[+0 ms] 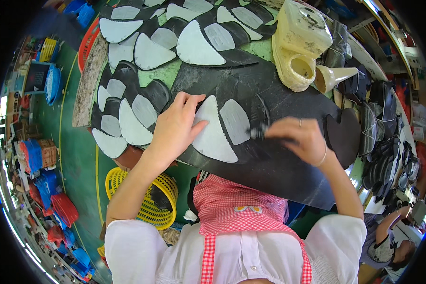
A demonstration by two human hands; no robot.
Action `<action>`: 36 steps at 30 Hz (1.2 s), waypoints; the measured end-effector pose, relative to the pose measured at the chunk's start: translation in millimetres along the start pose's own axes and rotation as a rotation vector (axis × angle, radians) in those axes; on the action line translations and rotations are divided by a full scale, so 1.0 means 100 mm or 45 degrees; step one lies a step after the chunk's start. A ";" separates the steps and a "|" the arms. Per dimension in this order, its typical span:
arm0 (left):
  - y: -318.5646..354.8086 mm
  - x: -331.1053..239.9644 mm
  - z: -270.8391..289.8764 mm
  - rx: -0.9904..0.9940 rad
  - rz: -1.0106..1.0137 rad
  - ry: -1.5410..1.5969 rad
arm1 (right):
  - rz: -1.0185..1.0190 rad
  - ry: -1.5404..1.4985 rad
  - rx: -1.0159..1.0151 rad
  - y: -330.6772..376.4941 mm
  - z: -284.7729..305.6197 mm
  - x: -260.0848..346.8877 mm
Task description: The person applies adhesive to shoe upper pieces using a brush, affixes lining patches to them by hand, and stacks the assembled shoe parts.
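Note:
A black cut shoe-upper piece with a toothed white panel [212, 130] and a grey-white patch [235, 121] lies in front of me on a dark board [222, 80]. Thumb and fingers spread apart, my left hand [175, 124] rests at the white panel's left edge. At the patch's right side my right hand [302, 137] is closed round a small dark brush-like tool [258, 132], blurred by motion, its tip near the black edge. Most of the tool is hidden in my fingers.
Similar black-and-white pieces [154, 52] overlap along the table's far and left sides. A yellowish glue-crusted container [300, 33] and a pale cone-shaped nozzle [336, 77] stand back right. Dark pieces [381, 156] pile at the right. A yellow basket [165, 206] sits below left.

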State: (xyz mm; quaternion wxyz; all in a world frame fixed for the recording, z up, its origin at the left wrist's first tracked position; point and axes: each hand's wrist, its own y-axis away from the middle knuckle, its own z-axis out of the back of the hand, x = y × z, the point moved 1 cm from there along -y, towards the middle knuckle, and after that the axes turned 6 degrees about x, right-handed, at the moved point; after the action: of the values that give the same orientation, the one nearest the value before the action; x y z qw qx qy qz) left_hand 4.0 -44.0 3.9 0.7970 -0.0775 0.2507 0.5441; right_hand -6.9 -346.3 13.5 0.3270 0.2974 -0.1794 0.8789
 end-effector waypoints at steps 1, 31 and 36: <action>0.00 -0.01 -0.01 -0.002 0.011 -0.003 | 0.074 -0.104 0.132 0.05 0.03 0.05; -0.20 2.68 1.42 -1.091 0.406 0.490 | -1.053 0.292 -0.628 -0.03 0.77 -0.65; -0.29 2.73 1.35 -1.260 -0.081 -0.746 | -0.945 0.036 -0.604 0.42 0.64 -0.43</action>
State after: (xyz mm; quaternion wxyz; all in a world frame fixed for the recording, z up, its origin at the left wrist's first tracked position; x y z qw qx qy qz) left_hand 149.7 224.9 -15.9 0.7179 -0.2949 -0.2675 0.5711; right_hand 16.3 -429.0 29.3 0.6822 0.2463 -0.2527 0.6404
